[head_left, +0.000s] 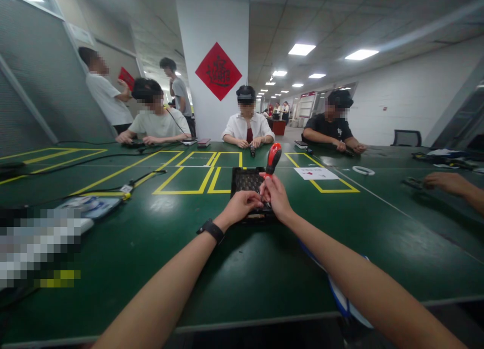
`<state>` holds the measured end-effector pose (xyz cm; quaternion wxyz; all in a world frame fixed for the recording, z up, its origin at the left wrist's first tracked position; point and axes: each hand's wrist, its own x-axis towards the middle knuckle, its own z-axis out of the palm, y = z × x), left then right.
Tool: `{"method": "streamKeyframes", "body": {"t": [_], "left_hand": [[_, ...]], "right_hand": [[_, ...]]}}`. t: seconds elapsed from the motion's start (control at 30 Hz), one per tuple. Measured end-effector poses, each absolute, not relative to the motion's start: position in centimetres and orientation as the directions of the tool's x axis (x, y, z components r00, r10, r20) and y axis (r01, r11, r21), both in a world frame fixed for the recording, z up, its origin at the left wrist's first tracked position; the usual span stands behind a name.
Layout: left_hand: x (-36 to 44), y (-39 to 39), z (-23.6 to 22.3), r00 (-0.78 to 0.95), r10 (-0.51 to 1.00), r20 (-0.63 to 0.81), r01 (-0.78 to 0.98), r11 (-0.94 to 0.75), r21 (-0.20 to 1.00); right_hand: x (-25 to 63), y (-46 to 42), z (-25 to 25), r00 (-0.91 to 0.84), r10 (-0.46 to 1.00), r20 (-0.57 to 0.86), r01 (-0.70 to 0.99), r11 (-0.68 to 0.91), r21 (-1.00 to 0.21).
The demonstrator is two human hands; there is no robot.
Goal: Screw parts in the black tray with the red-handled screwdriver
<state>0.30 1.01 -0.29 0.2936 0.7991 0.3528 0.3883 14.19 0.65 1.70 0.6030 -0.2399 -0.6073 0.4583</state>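
Observation:
In front of me on the green table lies a black tray-like case (244, 180) with a patterned inside; both hands partly cover it. My right hand (278, 197) is closed around the lower part of a screwdriver (274, 158), whose red and black handle points up and leans slightly right. The screwdriver's tip is hidden down by the fingers. My left hand (240, 208), with a dark band (212, 231) at its wrist, reaches over the case's near left part. Its fingers are pinched together close to the screwdriver's lower end; whatever they hold is too small to make out.
Yellow tape outlines (181, 191) mark the green table (159, 268). A white paper sheet (316, 173) and a white ring (363, 171) lie to the right. Cables and a plastic pouch (91, 207) lie left. Several people sit across; another person's hand (446, 181) reaches in at right.

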Motion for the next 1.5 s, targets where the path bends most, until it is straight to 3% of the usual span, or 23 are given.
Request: {"method": "streamKeyframes", "body": {"t": [0.17,0.43,0.73,1.17,1.37,1.5], "left_hand": [[0.2,1.3,-0.6,0.359,0.829,0.429,0.429,-0.555,0.713],[0.1,0.3,0.6,0.491,0.753,0.438,0.363,-0.634,0.683],[0.1,1.1,-0.6,0.369,0.822,0.433,0.406,-0.562,0.721],[0.0,1.1,-0.3,0.472,0.749,0.465,0.381,-0.649,0.658],[0.1,1.3,-0.6,0.408,0.797,0.446,0.318,-0.582,0.749],[0.1,1.4,-0.8,0.403,0.799,0.447,0.345,-0.584,0.735]], "right_hand": [[14.0,0.4,1.7,-0.139,0.831,0.539,-0.228,0.502,-0.834],[14.1,0.5,1.4,-0.143,0.836,0.53,-0.255,0.486,-0.836],[13.9,0.5,1.4,-0.1,0.826,0.554,-0.212,0.526,-0.823],[14.1,0.9,1.2,-0.18,0.826,0.534,-0.258,0.484,-0.836],[14.1,0.9,1.2,-0.127,0.827,0.548,-0.223,0.514,-0.828],[14.1,0.9,1.1,-0.158,0.827,0.54,-0.232,0.5,-0.834]]}}
